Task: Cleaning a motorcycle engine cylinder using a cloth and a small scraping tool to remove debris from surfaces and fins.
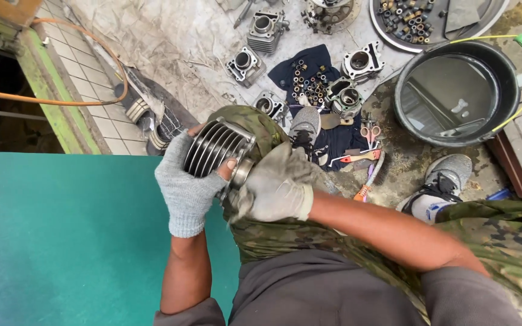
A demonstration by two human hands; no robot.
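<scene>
Left hand, gloved, grip clenched round finned engine cylinder above knee. Right hand grip clasps cylinder's end. More cylinders, black basin on floor.

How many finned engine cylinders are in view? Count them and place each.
6: one in the hands; five on the ground, at and. Others may be hidden.
</scene>
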